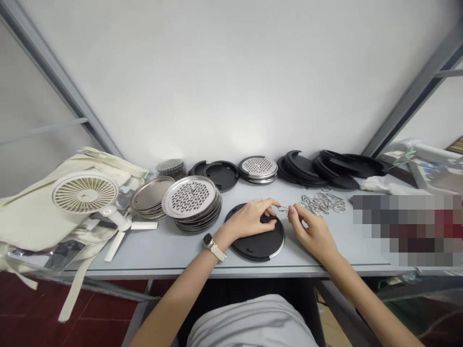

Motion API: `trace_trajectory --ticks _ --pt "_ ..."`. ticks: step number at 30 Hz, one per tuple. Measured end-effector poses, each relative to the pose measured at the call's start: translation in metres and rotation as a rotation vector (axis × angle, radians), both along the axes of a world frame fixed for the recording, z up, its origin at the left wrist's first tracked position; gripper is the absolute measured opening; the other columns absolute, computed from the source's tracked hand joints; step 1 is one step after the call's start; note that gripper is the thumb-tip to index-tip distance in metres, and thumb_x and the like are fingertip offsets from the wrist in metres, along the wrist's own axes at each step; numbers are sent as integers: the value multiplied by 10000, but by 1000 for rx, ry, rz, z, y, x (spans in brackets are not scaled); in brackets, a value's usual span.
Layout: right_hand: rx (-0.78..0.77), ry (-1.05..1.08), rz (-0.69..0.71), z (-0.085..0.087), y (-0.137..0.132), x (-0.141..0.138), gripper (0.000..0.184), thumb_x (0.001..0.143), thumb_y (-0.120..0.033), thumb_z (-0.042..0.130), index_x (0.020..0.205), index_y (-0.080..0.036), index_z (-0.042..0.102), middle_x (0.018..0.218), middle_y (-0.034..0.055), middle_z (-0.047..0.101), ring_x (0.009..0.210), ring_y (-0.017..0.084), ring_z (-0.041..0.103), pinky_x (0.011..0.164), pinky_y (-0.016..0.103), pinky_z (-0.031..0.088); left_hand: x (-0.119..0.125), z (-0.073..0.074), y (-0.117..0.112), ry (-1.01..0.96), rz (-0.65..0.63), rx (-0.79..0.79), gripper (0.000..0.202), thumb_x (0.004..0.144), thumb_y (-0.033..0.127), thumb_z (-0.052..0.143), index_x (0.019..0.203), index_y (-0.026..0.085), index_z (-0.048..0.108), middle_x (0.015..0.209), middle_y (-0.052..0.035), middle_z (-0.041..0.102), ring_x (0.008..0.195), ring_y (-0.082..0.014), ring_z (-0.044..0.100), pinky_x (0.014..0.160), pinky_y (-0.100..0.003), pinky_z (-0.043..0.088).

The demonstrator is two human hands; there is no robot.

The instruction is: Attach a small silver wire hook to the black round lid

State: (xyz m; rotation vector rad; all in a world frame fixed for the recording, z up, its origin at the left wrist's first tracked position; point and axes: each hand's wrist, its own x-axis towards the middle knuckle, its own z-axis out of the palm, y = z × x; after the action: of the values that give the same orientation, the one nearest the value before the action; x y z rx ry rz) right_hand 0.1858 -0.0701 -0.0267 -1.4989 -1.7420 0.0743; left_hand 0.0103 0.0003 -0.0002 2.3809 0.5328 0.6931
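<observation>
My left hand (251, 219) lies across a round black plate (249, 246) with a strip of shiny metal rim at its lower right. Its fingers are bent over the plate's far side, and the index fingertip meets a small bent wire clip (283, 208). That clip is pinched between the thumb and fingers of my right hand (309, 231), just off the plate's right edge. A heap of similar wire clips (321, 203) lies beyond my right hand. The plate's underside is hidden.
Left of the plate stand stacked metal grater discs (190, 197) and plain metal discs (152, 193). Black round holders (304, 166) and a perforated disc (258, 166) line the wall. A white fan (87, 195) sits by a cream bag (32, 212). A blurred patch covers the right.
</observation>
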Motion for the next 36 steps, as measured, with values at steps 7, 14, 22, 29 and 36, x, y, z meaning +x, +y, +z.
trace_trajectory --ticks 7,14,22,29,36 --pt "-252 -134 127 -10 9 2 283 959 -331 322 766 -218 496 617 21 604 518 168 547 532 264 332 0 -1 0 -3 31 64 350 783 163 567 1128 179 507 962 -43 586 885 -159 568 850 -293 467" --pt "-251 -48 147 -2 6 1 321 973 -348 295 758 -217 494 618 10 600 545 170 560 547 262 354 -2 0 -1 0 71 146 373 789 205 592 1150 191 501 1135 -74 530 1055 -201 519 949 -336 429" --pt "-335 -53 242 2 6 3 402 950 -369 322 629 -187 483 567 -4 582 517 134 495 516 247 325 -1 0 1 8 -9 167 231 821 185 566 1052 169 571 1048 -56 622 1017 -183 550 938 -307 425" --pt "-359 -91 188 -2 7 2 380 923 -355 347 616 -180 485 539 -11 531 509 122 449 514 250 285 -2 1 1 31 -32 96 259 832 166 548 1088 184 586 1097 -56 634 1027 -186 577 948 -311 422" --pt "-366 -60 190 2 5 1 381 938 -373 334 701 -182 562 600 11 607 547 150 520 543 258 311 -2 2 1 11 -32 145 195 830 166 559 1017 184 611 1010 -40 651 972 -179 582 944 -312 405"
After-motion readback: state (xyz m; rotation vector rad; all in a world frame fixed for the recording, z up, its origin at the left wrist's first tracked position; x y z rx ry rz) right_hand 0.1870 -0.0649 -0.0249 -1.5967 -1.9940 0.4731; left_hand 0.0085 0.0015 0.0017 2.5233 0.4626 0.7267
